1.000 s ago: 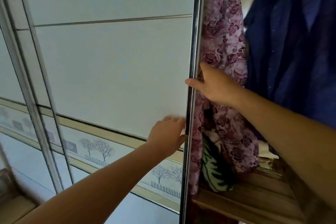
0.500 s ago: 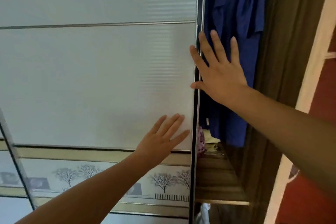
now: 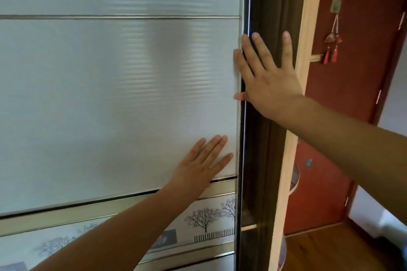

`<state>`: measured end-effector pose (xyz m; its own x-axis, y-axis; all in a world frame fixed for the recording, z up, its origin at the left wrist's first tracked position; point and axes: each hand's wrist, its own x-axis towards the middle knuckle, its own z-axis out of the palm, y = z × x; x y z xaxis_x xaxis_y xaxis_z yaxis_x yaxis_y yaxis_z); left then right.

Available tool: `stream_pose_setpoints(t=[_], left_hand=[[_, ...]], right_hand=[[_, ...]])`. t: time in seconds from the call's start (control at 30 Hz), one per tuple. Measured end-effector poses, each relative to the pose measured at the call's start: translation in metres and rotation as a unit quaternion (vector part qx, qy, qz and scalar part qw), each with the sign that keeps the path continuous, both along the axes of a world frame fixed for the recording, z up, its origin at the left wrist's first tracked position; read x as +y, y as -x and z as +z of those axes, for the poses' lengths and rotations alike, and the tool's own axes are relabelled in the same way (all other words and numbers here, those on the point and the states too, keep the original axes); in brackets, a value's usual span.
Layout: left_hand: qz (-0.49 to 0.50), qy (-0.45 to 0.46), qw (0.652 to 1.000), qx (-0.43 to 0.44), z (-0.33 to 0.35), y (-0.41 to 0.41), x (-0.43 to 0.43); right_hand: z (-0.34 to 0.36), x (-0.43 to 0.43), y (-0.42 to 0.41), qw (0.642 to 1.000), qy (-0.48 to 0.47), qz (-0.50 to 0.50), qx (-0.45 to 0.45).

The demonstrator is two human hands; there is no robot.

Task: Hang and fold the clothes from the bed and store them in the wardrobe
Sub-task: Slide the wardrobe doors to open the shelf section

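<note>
Both hands flat, fingers straight. Left hand (image 3: 198,167) presses the frosted wardrobe door (image 3: 110,94), fingers close together. Right hand (image 3: 271,86), above and right of it, is spread, thumb at the door's metal edge (image 3: 240,138). A narrow dark wardrobe gap (image 3: 259,160) runs behind its fingers. Red door (image 3: 343,116) further right.

You are in a bedroom at home: a big sliding wardrobe door (image 3: 119,94), a red room door (image 3: 343,116), wood floor (image 3: 330,253).
</note>
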<state>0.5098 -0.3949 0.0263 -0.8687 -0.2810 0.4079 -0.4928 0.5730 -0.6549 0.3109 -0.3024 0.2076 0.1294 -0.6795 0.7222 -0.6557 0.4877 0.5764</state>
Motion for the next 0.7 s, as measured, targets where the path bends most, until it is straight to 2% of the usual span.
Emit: stream_pose_setpoints(t=[0.33,0.7], left_hand=[[-0.064,0.004,0.998,0.02,-0.005,0.058,0.0],[-0.075,0.01,0.997,0.018,-0.007,0.092,0.008]], right_hand=[[-0.004,0.013,0.052,1.0,0.008,-0.028,0.001],[-0.01,0.02,0.083,0.997,0.013,-0.074,0.019]])
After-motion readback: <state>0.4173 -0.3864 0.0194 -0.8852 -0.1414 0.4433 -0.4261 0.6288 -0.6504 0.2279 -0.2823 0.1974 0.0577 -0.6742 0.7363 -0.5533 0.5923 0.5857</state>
